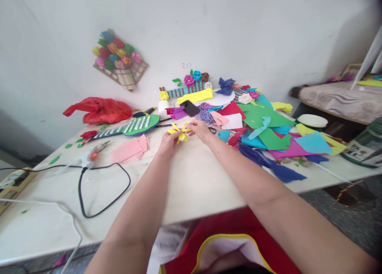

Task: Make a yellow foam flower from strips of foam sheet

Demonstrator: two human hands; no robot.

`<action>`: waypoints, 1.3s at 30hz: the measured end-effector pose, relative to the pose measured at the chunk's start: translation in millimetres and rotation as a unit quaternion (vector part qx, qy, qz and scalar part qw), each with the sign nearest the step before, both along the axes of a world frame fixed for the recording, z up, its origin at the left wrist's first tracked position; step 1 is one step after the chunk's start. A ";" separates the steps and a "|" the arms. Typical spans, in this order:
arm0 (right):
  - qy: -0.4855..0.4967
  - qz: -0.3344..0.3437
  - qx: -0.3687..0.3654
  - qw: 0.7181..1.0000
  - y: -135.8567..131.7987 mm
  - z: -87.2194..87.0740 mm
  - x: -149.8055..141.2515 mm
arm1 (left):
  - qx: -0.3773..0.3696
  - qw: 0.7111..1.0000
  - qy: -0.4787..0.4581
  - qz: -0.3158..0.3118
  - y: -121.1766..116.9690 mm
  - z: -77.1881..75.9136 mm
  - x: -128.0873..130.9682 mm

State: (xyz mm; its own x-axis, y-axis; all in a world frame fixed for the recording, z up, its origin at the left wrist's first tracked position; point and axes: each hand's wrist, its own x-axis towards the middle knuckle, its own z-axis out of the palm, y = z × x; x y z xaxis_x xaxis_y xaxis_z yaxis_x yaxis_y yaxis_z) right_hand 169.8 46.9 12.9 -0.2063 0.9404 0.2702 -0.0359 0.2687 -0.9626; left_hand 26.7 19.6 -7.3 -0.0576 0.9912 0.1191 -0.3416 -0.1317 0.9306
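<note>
A yellow paper flower with narrow, spread petals is held above the middle of the white table. My left hand is closed on its left side, the fingertips at the base of the petals. On the other side, my right hand pinches a petal at the flower's upper right. The exact grip of the fingertips is too small to make out. Just behind my hands lie a dark phone and a purple paper piece. Pink paper sheets rest to the left of my left hand.
A glue gun with a looped black cord lies at the left. Behind it are a green decorated board and a red plastic bag. Coloured paper scraps cover the right side. A glass jar stands at the right edge.
</note>
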 end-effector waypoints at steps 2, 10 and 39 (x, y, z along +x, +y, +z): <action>-0.016 -0.027 0.016 0.999 1.4 -0.1 0.8 | 0.000 1.000 0.007 0.002 -1.1 0.9 0.1; -0.031 -0.082 0.051 0.995 14.2 -7.5 3.5 | -0.009 0.996 0.083 0.022 -4.4 3.8 -1.3; -0.039 -0.069 0.058 0.995 15.1 -8.6 4.5 | -0.010 0.994 0.104 0.015 -6.9 5.1 0.0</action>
State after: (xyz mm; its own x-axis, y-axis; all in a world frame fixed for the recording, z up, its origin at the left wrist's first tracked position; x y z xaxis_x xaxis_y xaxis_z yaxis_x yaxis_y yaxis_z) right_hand 174.3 62.1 4.4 -0.1022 0.9248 0.3665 0.0827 0.3750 -0.9233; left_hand 26.7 12.7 -2.3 -0.0625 0.9918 0.1118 -0.1379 -0.1196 0.9832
